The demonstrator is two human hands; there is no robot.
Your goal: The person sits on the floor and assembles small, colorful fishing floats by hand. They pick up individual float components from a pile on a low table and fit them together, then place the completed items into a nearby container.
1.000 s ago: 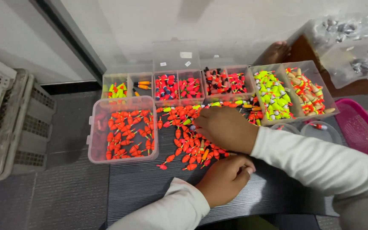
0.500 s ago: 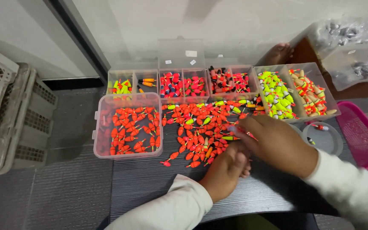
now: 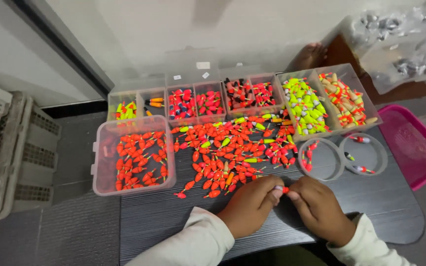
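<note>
Left hand (image 3: 250, 207) and right hand (image 3: 319, 207) together at the near edge of the dark bench (image 3: 400, 207), fingertips meeting over one small red float (image 3: 284, 189). Both grips narrow, pinched on that float from either side, left fingers on its pale end, right fingers on the red end. Just beyond the hands, a loose pile of floats (image 3: 228, 152), mostly red-orange with some yellow-green, spread across the bench. Left of the pile, a clear plastic tub (image 3: 99, 172) holding more red-orange floats. Behind, a row of clear compartment boxes (image 3: 208, 98) sorted by colour: yellow-green, red and blue, red and black. Farther right, a larger divided box (image 3: 371, 116) with yellow-green floats in one half, orange and cream in the other. Near the right hand, two round clear lids (image 3: 343, 167), a few floats inside. Pink tray (image 3: 415, 148) at far right, pale crate (image 3: 6, 157) at far left.
</note>
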